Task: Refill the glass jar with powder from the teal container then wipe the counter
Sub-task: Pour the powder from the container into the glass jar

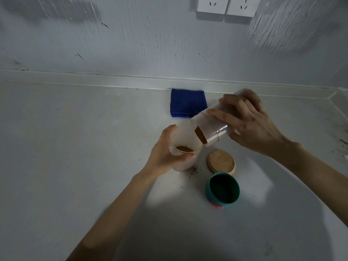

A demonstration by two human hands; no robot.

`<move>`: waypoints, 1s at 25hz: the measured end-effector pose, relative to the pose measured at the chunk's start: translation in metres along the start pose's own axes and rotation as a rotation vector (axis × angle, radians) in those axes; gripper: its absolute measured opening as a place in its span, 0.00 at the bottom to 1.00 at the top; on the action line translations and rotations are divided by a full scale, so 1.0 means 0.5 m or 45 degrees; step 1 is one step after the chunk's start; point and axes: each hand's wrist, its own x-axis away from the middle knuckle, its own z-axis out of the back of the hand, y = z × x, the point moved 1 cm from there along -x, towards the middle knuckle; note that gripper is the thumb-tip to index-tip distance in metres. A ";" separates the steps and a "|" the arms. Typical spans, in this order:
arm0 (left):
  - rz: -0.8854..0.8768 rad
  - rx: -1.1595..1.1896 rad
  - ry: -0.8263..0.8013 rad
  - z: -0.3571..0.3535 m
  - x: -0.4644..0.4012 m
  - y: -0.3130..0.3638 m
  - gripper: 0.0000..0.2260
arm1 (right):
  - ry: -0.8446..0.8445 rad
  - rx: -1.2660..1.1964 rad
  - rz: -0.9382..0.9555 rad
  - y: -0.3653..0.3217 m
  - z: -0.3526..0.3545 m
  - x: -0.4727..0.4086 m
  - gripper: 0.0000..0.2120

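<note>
Desk: a pale, matte desk (pixel 66 147) fills the lower view, lit by a bright patch near the centre and dimmer toward the near edge; small dark specks dot the right side.
Wall: a scuffed white wall (pixel 131 44) rises behind a low raised lip, with two white sockets (pixel 227 5) at the top.
Glass jar: the glass jar (pixel 183 147) stands upright at centre, open, with a little brown powder (pixel 183 148) at its bottom.
Left hand: the left hand (pixel 165 153) wraps the jar from the left, fingers (pixel 185 157) clamped on its near side.
Container: a translucent container (pixel 214 127) is tipped leftward, its mouth over the jar's rim, brown powder showing at the opening.
Right hand: the right hand (pixel 250 123) holds the container from above, fingers closed around its body.
Spill: brown crumbs (pixel 194 169) lie on the desk just beside the jar's base, on the right.
Cork lid: a round cork lid (pixel 221 162) lies flat, near and right of the jar.
Teal cap: a teal cap (pixel 223 190) rests open side up, touching the cork lid's near edge.
Cloth: a folded blue cloth (pixel 187 103) lies against the far lip, behind the container.
Open room: the left half of the desk is bare; the right corner angles nearer.
</note>
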 end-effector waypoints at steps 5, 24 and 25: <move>0.000 0.046 -0.004 0.001 0.002 -0.002 0.37 | 0.026 -0.015 -0.055 -0.010 -0.006 -0.004 0.37; -0.019 0.038 -0.016 0.001 0.001 -0.008 0.38 | 0.035 0.115 0.046 -0.011 -0.008 -0.028 0.37; -0.020 0.036 -0.014 0.000 0.001 -0.009 0.38 | 0.036 0.119 0.047 -0.009 -0.007 -0.028 0.38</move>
